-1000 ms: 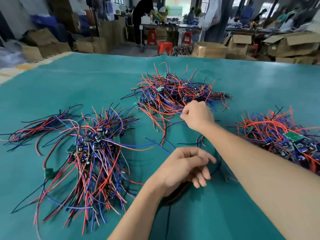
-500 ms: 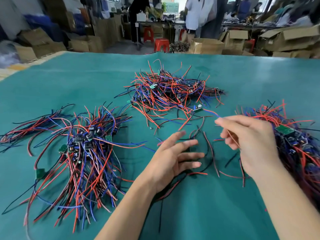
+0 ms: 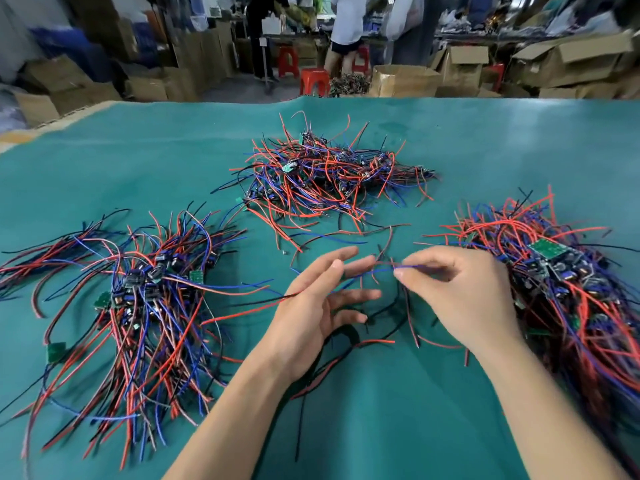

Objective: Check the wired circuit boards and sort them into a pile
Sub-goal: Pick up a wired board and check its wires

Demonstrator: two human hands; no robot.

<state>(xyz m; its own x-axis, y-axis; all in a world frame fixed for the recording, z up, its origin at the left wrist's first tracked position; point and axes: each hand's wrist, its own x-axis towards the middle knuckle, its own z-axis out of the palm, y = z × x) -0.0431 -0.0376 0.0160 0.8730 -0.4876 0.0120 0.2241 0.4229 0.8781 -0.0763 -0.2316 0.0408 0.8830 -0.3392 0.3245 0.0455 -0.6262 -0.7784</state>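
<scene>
Head view: right hand (image 3: 460, 292) pinches a blue wire (image 3: 374, 271); left hand (image 3: 318, 306) spread wide just beside it, wires draped across. Cardboard boxes (image 3: 405, 79) far beyond, contents unclear.

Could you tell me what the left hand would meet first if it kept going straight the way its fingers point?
Probably the right hand, pinching a blue wire just beyond the left hand; depth is hard to judge.
</scene>
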